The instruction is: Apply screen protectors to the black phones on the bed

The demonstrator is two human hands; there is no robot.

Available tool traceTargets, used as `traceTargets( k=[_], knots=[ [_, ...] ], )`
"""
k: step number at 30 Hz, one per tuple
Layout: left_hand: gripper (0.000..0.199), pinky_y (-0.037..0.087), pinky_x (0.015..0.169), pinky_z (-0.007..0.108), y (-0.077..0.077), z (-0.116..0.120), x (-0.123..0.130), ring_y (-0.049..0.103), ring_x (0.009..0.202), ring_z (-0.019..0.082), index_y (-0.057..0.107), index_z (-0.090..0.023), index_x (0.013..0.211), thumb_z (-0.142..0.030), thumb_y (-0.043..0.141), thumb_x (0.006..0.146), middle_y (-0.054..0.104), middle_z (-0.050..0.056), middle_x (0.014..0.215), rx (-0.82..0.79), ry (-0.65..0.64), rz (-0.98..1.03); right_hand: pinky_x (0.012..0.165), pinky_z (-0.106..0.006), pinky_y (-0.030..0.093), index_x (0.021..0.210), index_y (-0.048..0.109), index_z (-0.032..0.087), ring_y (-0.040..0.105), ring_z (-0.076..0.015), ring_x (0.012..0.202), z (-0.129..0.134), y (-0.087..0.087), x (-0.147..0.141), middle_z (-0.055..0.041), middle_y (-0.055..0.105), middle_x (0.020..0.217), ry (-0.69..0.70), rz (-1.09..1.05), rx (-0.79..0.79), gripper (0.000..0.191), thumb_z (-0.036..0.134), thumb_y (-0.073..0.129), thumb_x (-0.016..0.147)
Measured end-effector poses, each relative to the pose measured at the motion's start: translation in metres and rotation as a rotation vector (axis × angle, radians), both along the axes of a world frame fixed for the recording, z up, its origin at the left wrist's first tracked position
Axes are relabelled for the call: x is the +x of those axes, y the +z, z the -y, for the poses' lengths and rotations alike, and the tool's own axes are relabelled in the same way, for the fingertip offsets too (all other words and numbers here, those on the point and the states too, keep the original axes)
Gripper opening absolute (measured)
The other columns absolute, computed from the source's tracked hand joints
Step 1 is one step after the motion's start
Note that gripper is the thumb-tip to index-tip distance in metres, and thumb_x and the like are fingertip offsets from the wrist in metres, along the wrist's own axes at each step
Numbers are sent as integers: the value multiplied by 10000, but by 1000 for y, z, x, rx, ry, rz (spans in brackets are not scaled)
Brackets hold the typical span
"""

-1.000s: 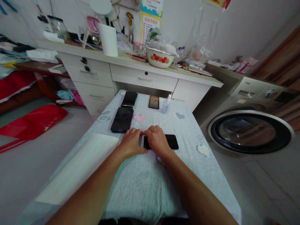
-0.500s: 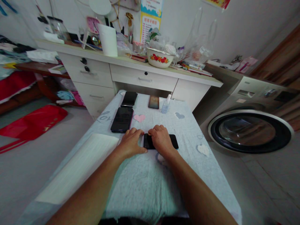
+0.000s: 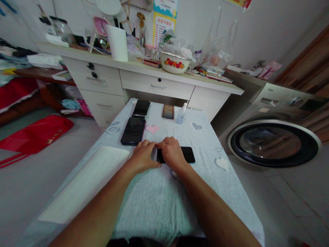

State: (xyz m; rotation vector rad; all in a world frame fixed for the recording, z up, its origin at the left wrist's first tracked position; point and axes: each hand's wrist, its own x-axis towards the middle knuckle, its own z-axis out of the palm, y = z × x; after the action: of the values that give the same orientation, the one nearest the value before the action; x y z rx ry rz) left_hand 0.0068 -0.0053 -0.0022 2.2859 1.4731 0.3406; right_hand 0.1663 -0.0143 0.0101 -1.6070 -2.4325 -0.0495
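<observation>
A black smartphone lies flat, lengthwise across the cloth-covered table in the head view. My left hand brackets its left end, thumb at the near corner and forefinger at the far one. Over the left half of the screen rests my right hand, its fingers curled down; anything under them is hidden. Just beyond my left hand lies a larger dark phone or tablet with a purplish edge. Behind that is another black device or case. A clear spray bottle with a white cap stands farther back.
A white paper sheet lies left of my forearm. Near the far edge is a blurred-out brown item. White drawers stand behind the table, bearing a floral enamel bowl and a paper roll. A washing machine stands right.
My right hand has slid a little to the left along the phone screen, toward my left fingertips. My left hand and the phone stay in place.
</observation>
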Motion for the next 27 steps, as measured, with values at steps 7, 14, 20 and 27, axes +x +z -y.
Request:
traceTargets(
  k=[7,14,20,27],
  knots=[
    [787,388,951,392,2,1,2,466,1106,301,506,-216,1243,-486,738,541,500,87,1178,-2,-7,8,796,-319,317,1014,685,242,461,-212,908,1,4,5,-68,599,967,-52,-2,-27,239,214,461,935],
    [770,397,940,406,1,1,0,472,1098,299,506,-246,1263,-469,734,562,502,76,1177,4,-31,38,784,-316,323,994,690,237,471,-213,905,4,9,17,-73,601,965,-133,26,-57,250,217,448,936],
    [744,403,941,397,2,0,1,480,1103,293,522,-231,1233,-448,738,556,508,73,1169,8,-46,61,807,-320,322,1000,690,225,475,-208,907,5,12,20,-86,602,976,-173,56,-88,276,226,419,949],
    [748,401,942,405,1,0,0,476,1114,301,525,-230,1211,-487,740,542,513,74,1166,0,-38,55,829,-324,322,1022,681,226,467,-206,924,3,7,5,-81,594,979,-89,35,-63,259,213,436,943]
  ],
)
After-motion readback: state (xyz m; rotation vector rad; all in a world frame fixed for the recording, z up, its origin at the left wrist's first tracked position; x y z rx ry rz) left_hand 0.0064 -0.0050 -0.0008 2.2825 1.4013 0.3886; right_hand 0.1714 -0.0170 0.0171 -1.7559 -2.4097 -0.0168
